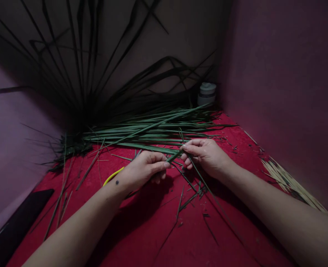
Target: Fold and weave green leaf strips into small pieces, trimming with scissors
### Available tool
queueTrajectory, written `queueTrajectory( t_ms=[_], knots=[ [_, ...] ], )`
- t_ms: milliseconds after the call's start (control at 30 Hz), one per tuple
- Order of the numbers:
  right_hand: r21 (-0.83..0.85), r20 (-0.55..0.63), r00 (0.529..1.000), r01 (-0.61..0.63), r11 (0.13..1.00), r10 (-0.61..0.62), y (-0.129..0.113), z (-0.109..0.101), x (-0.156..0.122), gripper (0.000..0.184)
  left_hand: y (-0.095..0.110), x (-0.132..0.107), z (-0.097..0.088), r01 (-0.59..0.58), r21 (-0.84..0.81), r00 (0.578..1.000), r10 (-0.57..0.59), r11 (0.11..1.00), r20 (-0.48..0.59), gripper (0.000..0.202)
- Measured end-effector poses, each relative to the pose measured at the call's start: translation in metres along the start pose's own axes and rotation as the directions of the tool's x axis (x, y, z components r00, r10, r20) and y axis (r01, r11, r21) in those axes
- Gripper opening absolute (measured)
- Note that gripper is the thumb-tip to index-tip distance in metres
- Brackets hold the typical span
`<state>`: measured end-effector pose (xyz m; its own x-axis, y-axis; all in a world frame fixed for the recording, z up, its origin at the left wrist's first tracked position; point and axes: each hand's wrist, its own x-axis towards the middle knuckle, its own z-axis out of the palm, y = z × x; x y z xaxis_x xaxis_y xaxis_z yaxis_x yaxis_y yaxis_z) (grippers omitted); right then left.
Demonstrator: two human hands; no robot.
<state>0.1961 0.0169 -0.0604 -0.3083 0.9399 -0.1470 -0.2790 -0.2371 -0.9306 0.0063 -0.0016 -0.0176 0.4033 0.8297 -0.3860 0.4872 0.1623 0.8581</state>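
Both arms are stretched in from the bottom corners. The left hand point(143, 168) and right hand point(205, 154) are pinched shut mid-frame.

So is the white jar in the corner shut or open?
Shut: the jar stands upright with its lid seated on top.

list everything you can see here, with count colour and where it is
leaf strip: one, green, pinched between both hands
leaf pile: many, green, across the floor beyond the hands
scraps: many, green, scattered on the floor near the hands
yellow thing: one, yellow, partly hidden behind the left wrist
stick bundle: many, pale, on the floor along the right wall
jar: one, white, far corner by the right wall
dark board: one, black, floor at lower left
floor: one, red
walls: purple
left hand: one, closed on the strip
right hand: one, pinching the strip
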Motion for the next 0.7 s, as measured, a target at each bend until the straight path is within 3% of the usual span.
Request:
queueTrajectory(
  t_ms=[200,333,700],
  knots=[
    [0.095,0.029,0.999,-0.025,0.995,0.022,0.002,-0.006,0.005,0.011,0.003,-0.001,-0.003,0.005,0.120,1.000,-0.005,0.993,0.006,0.025],
    [0.135,0.072,0.997,-0.048,0.990,0.039,0.001,-0.006,0.005,0.020,0.003,0.000,0.003,0.007,0.136,1.000,-0.007,0.991,-0.001,0.025],
    [-0.032,-0.005,0.996,-0.091,0.995,0.091,-0.003,-0.003,0.003,0.016,0.002,0.000,0.007,-0.032,0.131,0.997,0.040,0.991,-0.061,0.027]
  ],
)
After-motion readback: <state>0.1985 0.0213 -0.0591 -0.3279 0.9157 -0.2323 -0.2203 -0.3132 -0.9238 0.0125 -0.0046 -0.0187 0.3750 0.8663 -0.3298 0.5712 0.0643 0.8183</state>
